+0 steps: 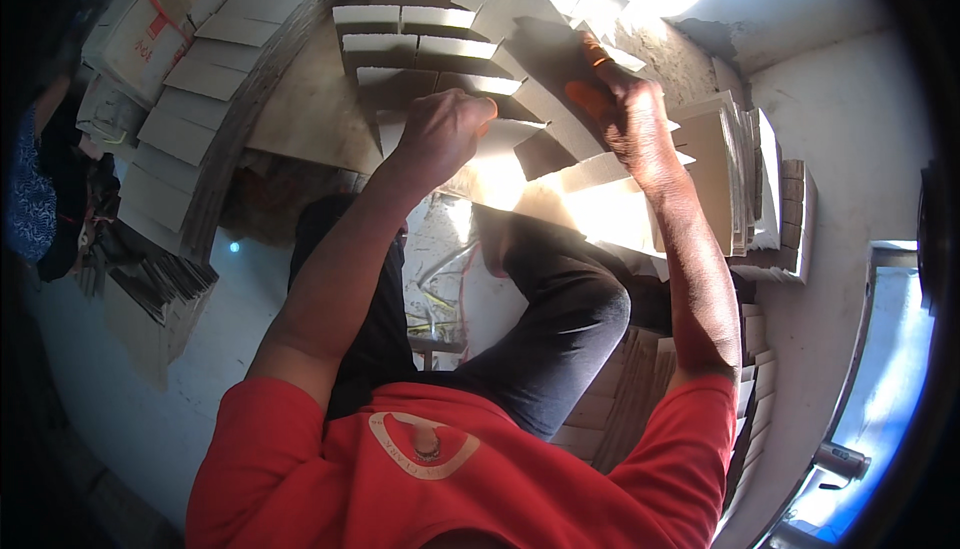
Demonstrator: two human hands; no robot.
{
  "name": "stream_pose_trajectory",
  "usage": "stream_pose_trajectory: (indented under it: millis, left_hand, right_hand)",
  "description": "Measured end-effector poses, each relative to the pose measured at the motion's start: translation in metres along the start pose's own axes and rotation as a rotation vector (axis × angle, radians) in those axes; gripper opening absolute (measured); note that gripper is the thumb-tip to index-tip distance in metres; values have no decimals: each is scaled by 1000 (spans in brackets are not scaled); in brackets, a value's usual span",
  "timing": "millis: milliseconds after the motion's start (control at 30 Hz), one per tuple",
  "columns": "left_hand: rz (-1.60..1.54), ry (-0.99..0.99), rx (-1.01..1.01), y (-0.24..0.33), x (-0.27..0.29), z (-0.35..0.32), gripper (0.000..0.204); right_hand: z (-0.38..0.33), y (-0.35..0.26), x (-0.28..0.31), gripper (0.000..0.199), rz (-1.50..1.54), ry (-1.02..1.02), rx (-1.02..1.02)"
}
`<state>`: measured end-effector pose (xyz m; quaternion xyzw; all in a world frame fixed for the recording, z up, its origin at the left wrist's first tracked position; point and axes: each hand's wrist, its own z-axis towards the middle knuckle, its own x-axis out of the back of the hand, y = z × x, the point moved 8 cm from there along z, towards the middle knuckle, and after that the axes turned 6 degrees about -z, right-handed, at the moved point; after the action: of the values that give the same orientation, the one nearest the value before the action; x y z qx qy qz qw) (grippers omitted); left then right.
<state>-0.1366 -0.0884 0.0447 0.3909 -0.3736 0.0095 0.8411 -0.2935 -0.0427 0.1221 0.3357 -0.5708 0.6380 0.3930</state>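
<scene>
Several slotted cardboard strips [420, 51] stand on edge in rows in front of me, on a brown board [315, 114]. My left hand [440, 134] is closed at the nearest upright strip [513, 133], with an orange covering on one fingertip. The fingers' far side is hidden. A long flat cardboard strip [545, 79] slants across the right ends of the rows. My right hand [628, 114] grips its right edge, orange-covered thumb and forefinger apart along it. Bright sunlight washes out the cardboard below the strips.
Long stacks of cardboard pieces [215, 69] curve along the left, beside a printed carton [140, 44]. More cardboard sheets [735, 174] lean by the right wall [850, 149]. Dark cloth [70, 179] lies at the far left. A blue door or window [885, 369] is at the right.
</scene>
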Motion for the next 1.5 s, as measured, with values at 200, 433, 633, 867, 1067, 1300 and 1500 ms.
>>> stream_pose_trajectory:
  millis: [200,433,633,867,1067,1300,1500]
  left_hand:
    - [35,-5,43,-7,-2,0,17]
    - [28,71,-50,13,13,3,28]
    - [115,143,-64,7,24,-1,35]
    - [134,166,-46,2,24,-2,35]
    - [75,177,25,3,34,-4,35]
    - [114,68,126,-17,37,-11,41]
    - [140,0,262,-31,46,-20,38]
  right_hand:
    - [2,13,-72,42,-175,-289,-3]
    - [-35,57,15,19,-436,360,-40]
    - [-153,222,91,57,-1127,365,-731]
    - [-202,281,98,40,-965,373,-596]
    - [-203,280,115,33,-787,426,-823]
    - [-163,175,153,21,-700,883,-536]
    - [-72,27,144,48,-65,818,-91]
